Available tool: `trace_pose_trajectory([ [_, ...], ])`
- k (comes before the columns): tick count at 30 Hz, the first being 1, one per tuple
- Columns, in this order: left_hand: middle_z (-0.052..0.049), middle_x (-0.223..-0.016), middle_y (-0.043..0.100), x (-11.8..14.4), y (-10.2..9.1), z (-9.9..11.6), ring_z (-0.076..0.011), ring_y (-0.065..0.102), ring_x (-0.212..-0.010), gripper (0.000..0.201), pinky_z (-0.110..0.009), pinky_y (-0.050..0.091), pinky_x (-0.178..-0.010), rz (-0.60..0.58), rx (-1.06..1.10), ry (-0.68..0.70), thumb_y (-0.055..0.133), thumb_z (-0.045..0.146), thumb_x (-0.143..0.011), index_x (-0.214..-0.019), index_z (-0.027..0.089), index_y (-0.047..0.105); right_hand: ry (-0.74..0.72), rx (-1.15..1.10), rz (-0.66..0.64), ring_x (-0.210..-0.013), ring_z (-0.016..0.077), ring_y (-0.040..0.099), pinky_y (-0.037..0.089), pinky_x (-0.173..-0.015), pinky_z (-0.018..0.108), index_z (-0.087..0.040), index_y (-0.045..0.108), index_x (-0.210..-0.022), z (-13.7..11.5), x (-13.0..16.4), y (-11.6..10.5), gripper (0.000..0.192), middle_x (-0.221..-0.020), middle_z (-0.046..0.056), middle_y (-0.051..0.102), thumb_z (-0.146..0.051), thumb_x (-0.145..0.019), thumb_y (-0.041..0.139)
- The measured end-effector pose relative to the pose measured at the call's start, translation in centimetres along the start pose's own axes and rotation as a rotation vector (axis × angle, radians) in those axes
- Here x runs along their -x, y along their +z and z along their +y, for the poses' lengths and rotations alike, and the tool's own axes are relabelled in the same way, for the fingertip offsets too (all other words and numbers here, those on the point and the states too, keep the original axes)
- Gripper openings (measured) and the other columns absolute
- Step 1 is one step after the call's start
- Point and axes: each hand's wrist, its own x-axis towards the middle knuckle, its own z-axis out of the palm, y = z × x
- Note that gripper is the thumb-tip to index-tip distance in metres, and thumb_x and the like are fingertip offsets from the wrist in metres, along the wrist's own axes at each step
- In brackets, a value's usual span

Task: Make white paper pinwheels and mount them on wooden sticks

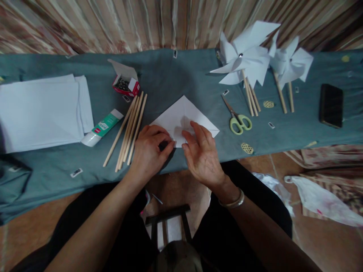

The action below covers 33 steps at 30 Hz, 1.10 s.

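Note:
A white sheet of paper lies on the cloth in front of me, one corner pointing away and crease lines crossing it. Its near edge looks folded or cut straight. My left hand is closed at the near left edge, thumb and fingertips pinching the paper there. On the near right part rests my right hand, its fingers apart and palm partly turned up. Left of my left hand lie several wooden sticks. Green-handled scissors lie to the right of the paper.
A glue tube and a stack of white paper lie left. Behind the sticks stands an open red box of small metal pieces. Paper pinwheels on sticks lie back right, near a black phone. A striped curtain hangs behind.

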Motion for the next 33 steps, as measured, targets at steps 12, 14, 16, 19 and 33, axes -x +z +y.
trace_pose_trajectory([
  [12, -0.005, -0.089, 0.067, 0.1, 0.1, 0.0, -0.0246, 0.061, -0.091, 0.012, -0.042, 0.049, -0.087, 0.002, -0.048, 0.022, 0.063, 0.028, -0.083, -0.073, 0.022, 0.067, -0.059, 0.059, 0.004, -0.145, 0.0287, 0.03, 0.039, -0.111, 0.051, -0.017, 0.054, -0.126, 0.5, -0.4, 0.7, 0.037, -0.146, 0.015, 0.046, -0.012, -0.095, 0.033],
  [14, -0.005, -0.089, 0.067, 0.1, 0.1, 0.0, -0.0241, 0.061, -0.09, 0.012, -0.042, 0.049, -0.088, 0.005, -0.051, 0.022, 0.063, 0.028, -0.083, -0.073, 0.023, 0.066, -0.067, 0.057, 0.013, -0.146, 0.0287, 0.029, 0.038, -0.111, 0.051, -0.016, 0.054, -0.126, 0.6, -0.4, 0.8, 0.037, -0.145, 0.015, 0.046, -0.012, -0.095, 0.034],
  [16, -0.004, -0.088, 0.067, 0.1, 0.1, -0.1, -0.0236, 0.061, -0.089, 0.013, -0.041, 0.049, -0.088, 0.006, -0.051, 0.022, 0.063, 0.029, -0.083, -0.072, 0.023, 0.066, -0.08, 0.05, 0.019, -0.147, 0.0288, 0.027, 0.038, -0.111, 0.05, -0.015, 0.053, -0.127, 0.6, -0.3, 0.8, 0.037, -0.145, 0.015, 0.046, -0.012, -0.094, 0.035],
  [19, -0.004, -0.087, 0.067, 0.1, 0.1, 0.0, -0.0229, 0.061, -0.089, 0.012, -0.04, 0.049, -0.088, 0.022, -0.045, 0.027, 0.063, 0.028, -0.083, -0.072, 0.023, 0.066, -0.076, 0.007, 0.015, -0.148, 0.0286, 0.026, 0.038, -0.112, 0.05, -0.016, 0.054, -0.127, 0.8, -0.3, 0.6, 0.037, -0.147, 0.015, 0.043, -0.015, -0.095, 0.037],
  [33, -0.005, -0.089, 0.066, 0.4, 0.1, -0.3, -0.0208, 0.063, -0.088, 0.012, -0.037, 0.052, -0.085, 0.079, -0.032, 0.099, 0.064, 0.028, -0.084, -0.081, 0.017, 0.069, 0.097, 0.004, 0.095, -0.13, 0.0299, 0.053, 0.043, -0.11, 0.053, -0.013, 0.054, -0.134, 5.3, -1.9, -2.4, 0.044, -0.135, 0.016, 0.06, -0.03, -0.098, 0.037],
])
